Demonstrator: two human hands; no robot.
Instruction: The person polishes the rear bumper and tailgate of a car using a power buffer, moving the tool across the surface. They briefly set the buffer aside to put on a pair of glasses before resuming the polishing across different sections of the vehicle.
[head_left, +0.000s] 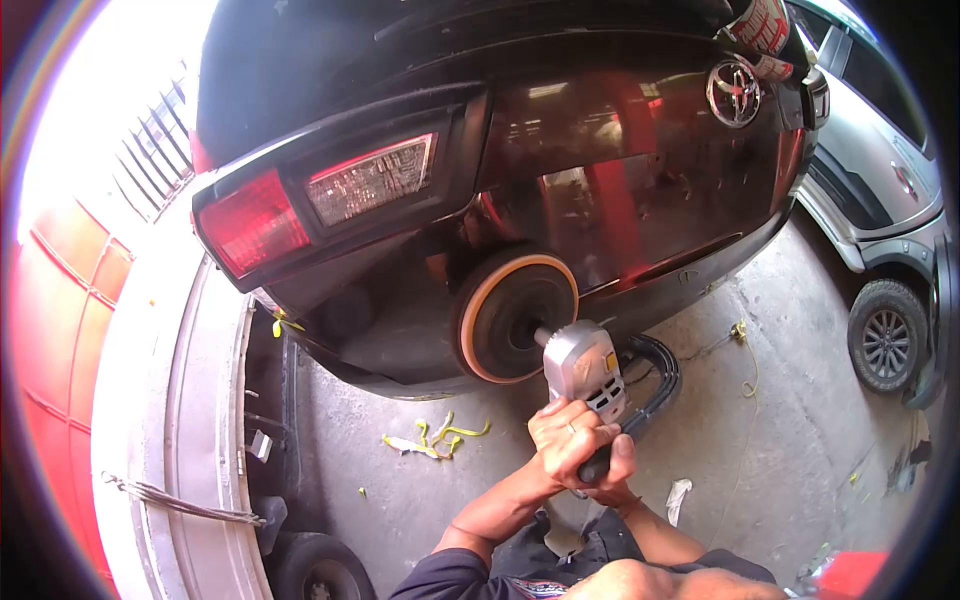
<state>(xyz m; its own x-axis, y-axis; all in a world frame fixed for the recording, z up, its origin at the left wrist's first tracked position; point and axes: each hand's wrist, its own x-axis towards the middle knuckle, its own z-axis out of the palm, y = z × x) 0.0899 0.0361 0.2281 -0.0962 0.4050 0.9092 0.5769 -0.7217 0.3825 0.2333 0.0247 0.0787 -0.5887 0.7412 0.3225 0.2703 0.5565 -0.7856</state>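
A power polisher (582,362) with a silver and black body stands in front of the rear corner of a dark car (540,110). Its round dark pad (497,318) with an orange rim faces the bumper, below the tail light (255,222), and appears to touch the painted surface. My left hand (568,436), with a ring on one finger, is closed around the near part of the polisher body. Just behind it, my right hand (612,474) grips the black rear handle (596,464). A black loop (662,378) shows at the tool's right side.
Yellow-green tape scraps (440,436) lie on the concrete floor (760,440). A thin cord (752,385) runs there too. A silver vehicle (870,160) is parked at right. On the left are a pale metal panel (190,420), a tire (315,565) and a red surface (65,330).
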